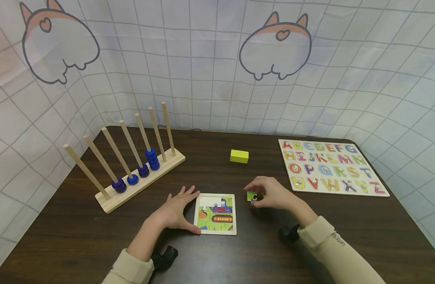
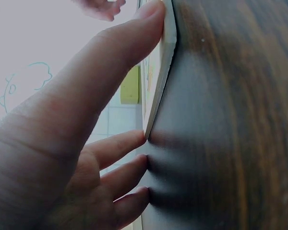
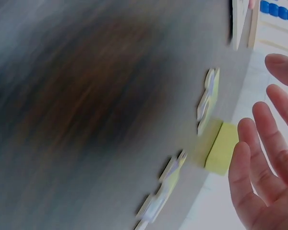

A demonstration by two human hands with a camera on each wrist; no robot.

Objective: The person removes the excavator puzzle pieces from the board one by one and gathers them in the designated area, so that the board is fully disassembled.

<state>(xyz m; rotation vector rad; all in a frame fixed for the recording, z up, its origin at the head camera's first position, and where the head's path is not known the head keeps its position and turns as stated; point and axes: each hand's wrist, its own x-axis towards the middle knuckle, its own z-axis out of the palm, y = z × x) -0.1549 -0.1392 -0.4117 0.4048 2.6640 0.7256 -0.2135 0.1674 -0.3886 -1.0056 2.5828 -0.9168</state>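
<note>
Cannot fully see the puzzle pieces (image 1: pixel 250 196) behind the right hand (image 1: pixel 272 193) in the head view, nor read the sleeve print (image 1: pixel 338 239), nor follow the right sleeve (image 1: pixel 345 260) past the bottom edge.

The alphabet board (image 1: pixel 333 169), lying between 3 and 4 o'clock from the head view's centre, bears coloured capitals in four rows. Top row (image 1: pixel 329 148): A, B, C, an indistinct fourth letter, E, F, G, with A at the board's 10 o'clock corner. Second row (image 1: pixel 321 157): H, I, J, K, L, M, N. Third row (image 1: pixel 325 170): O, P, Q, an indistinct fourth, S, T. Bottom row (image 1: pixel 330 184): U, V, W, X, Y, Z, with Z at 4 o'clock. The dark mark (image 1: pixel 338 239) on the right sleeve (image 1: pixel 339 254), towards 4 o'clock, is too small to read.
</note>
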